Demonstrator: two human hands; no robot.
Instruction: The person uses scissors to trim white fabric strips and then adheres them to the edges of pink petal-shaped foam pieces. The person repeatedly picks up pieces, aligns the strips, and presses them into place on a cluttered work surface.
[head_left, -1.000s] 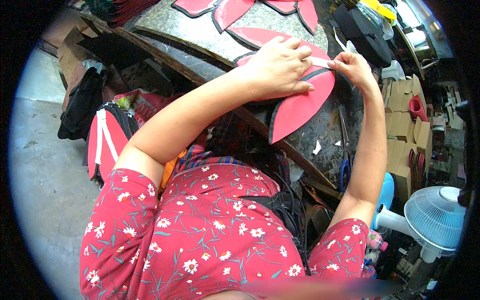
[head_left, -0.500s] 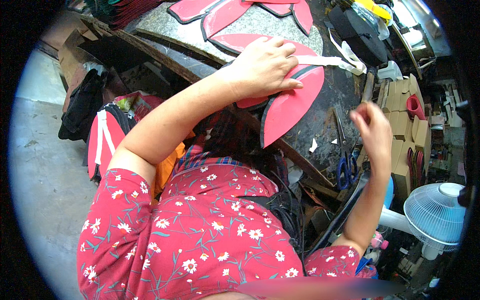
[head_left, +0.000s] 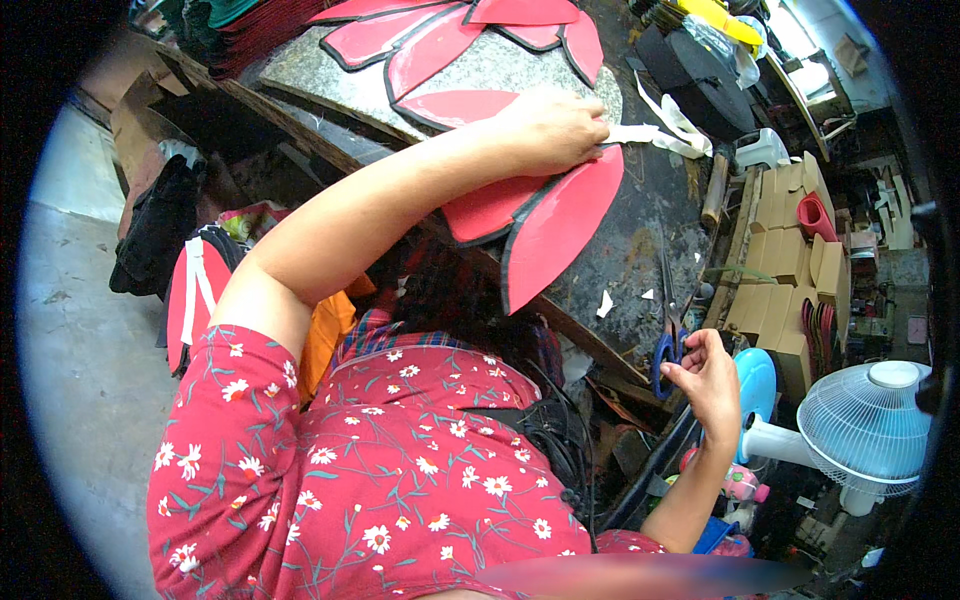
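My left hand (head_left: 558,132) lies over red, black-edged sole-shaped pieces, its fingers closed on a white strap (head_left: 650,135) that runs off to the right. Under and beside the hand are a red sole piece (head_left: 565,225) pointing toward me, another red piece (head_left: 485,208) partly beneath it, and a third (head_left: 455,106) behind the wrist. At the right edge of the worktable, my right hand (head_left: 710,385) has its thumb and fingers curled at the blue handles of the scissors (head_left: 665,362). The blades point away from me along the table.
More red pieces (head_left: 435,50) lie on a speckled stone slab (head_left: 330,70). White scraps (head_left: 605,304) dot the dark tabletop (head_left: 640,215). To the right are cardboard boxes (head_left: 770,255) and a blue-and-white fan (head_left: 865,425). A strapped red sole (head_left: 190,290) stands at left.
My right hand has come down and toward me, from above the table to the scissors' handles. My left hand stays on the strap and pieces; the whole view has shifted slightly.
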